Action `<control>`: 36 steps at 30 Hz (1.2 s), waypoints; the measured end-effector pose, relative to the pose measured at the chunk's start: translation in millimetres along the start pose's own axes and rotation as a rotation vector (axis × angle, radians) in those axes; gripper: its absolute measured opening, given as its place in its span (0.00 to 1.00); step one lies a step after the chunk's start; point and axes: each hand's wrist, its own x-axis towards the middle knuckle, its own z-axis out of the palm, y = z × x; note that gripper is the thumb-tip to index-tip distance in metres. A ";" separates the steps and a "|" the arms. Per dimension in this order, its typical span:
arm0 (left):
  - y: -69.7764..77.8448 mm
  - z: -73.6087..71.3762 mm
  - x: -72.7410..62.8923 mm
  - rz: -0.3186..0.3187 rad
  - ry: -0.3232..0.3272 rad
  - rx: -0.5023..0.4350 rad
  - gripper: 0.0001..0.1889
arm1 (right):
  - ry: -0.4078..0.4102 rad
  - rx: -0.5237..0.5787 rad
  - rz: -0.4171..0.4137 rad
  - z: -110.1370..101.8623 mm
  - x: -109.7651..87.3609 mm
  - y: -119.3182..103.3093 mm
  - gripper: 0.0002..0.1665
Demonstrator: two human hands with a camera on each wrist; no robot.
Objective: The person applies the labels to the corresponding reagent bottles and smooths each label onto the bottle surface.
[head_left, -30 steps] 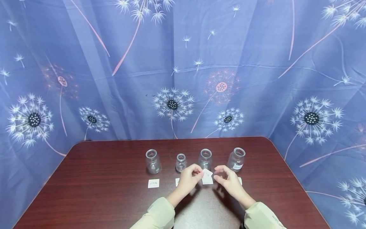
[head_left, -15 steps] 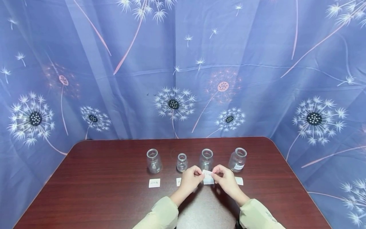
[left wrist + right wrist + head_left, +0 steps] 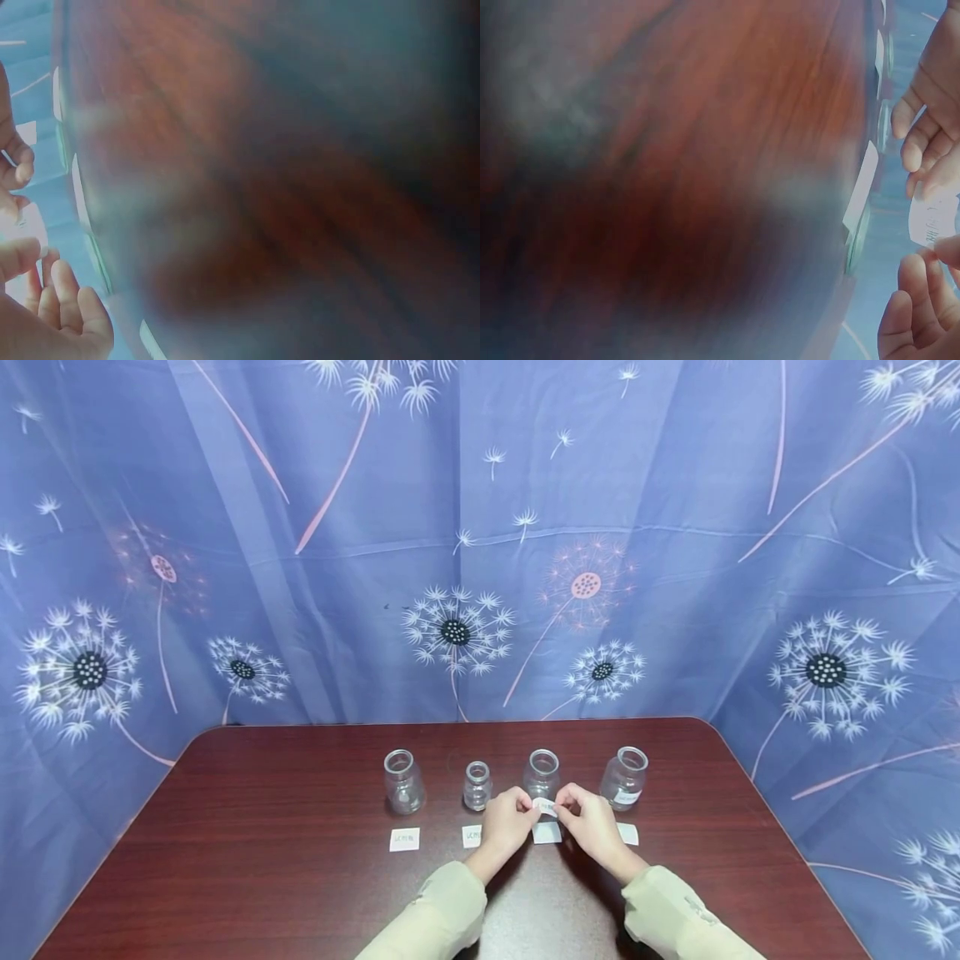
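- The left hand (image 3: 507,821) pinches the near-left end of a curved white label (image 3: 545,807), thumb and finger narrowly together.
- The right hand (image 3: 591,825) pinches its other end just as narrowly; dark handwriting on it is too small to read.
- From that label, a glass jar (image 3: 542,772) stands at 12 o'clock; whether they touch cannot be told.
- At 6 o'clock, a pale slip (image 3: 547,833) lies on the table (image 3: 300,877).
- Toward 2 o'clock, another jar (image 3: 621,774) wears a written label (image 3: 627,797), illegible.
- Around 8 o'clock, two slips (image 3: 405,839) bear handwritten characters.
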 end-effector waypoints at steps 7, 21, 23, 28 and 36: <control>1.1 2.3 3.1 -0.019 0.032 0.032 0.08 | -0.012 -0.014 0.016 -0.7 3.4 0.4 0.12; 3.5 -3.3 1.8 -0.027 0.053 0.065 0.08 | -0.058 0.024 0.069 -4.1 1.7 3.3 0.09; 3.2 -3.2 1.8 -0.028 0.051 0.069 0.08 | -0.069 0.035 0.082 -4.5 1.1 3.9 0.09; 3.6 -3.6 1.6 -0.019 0.061 0.088 0.08 | -0.083 0.064 0.111 -5.2 -0.2 5.2 0.11; 2.9 -2.9 2.0 -0.013 0.065 0.091 0.08 | -0.068 0.052 0.139 -6.2 0.6 4.6 0.12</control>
